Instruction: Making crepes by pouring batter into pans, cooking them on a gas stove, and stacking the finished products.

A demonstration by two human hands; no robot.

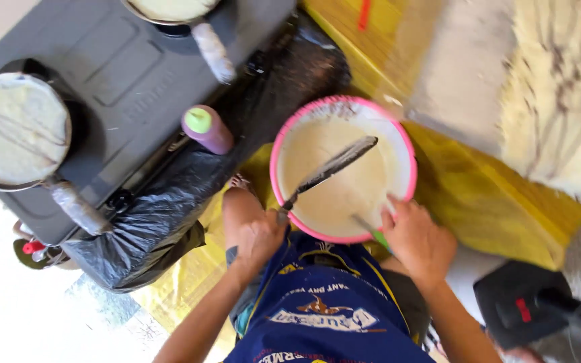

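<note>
A pink-rimmed bowl (pixel 341 121) full of pale batter sat on a yellow sheet (pixel 479 195) just in front of the person's knees, with both hands at its near edge. The left hand (pixel 258 235) was closed around the handle of a long flat spatula (pixel 331 168), whose batter-smeared blade lay slanted across the bowl from the near rim toward the far right. The right hand (pixel 417 238) rested at the bowl's near right rim, its fingers curled around a green-handled utensil (pixel 371 230) that dipped into the batter; how tightly they pinched it could not be made out. To the left of the bowl, a purple bottle with a green cap (pixel 206 128) stood on crumpled black plastic (pixel 169 208) beside a dark grey stove (pixel 136 74). Two pans sat on that stove: a left pan (pixel 16 129) spread with pale batter, its wrapped handle pointing toward the person, and a far pan (pixel 173 9) only partly in view at the top edge. A pale shaggy rug (pixel 559 94) lay beyond the yellow sheet on the right, and a black device with a red mark (pixel 519 312) sat near the person's right elbow. A blue apron (pixel 324 302) with printing covered the lap.
</note>
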